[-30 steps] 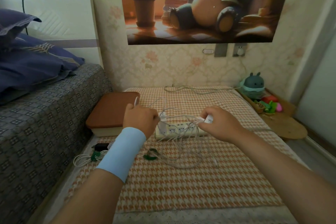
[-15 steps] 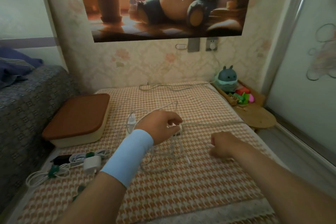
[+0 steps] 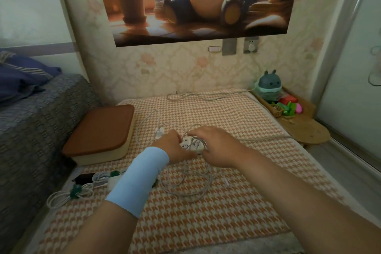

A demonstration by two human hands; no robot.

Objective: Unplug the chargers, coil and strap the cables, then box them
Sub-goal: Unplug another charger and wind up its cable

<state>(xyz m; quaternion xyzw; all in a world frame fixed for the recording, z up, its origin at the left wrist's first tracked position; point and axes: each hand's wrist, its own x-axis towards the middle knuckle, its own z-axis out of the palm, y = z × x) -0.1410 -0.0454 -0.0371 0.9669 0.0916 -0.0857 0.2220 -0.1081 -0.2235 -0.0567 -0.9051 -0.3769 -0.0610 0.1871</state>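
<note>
Left hand (image 3: 172, 147) sits on the power strip (image 3: 191, 146), fingers hidden, can't tell its grip. Right hand (image 3: 218, 146) curls round the loose white cable (image 3: 191, 185), loops trailing on the mat (image 3: 206, 222). Coiling step, I reckon. Next: even the loops, strap, then into the box (image 3: 99, 132) on the left.

The mat (image 3: 185, 222) is woven houndstooth cloth, the power strip (image 3: 190, 146) glossy white plastic, the box lid (image 3: 99, 128) matt brown, the far-right stand (image 3: 309, 132) bare wood.

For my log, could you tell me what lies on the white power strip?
Tangled white cable crosses the white power strip, held by the right hand; the left hand hides one end.
</note>
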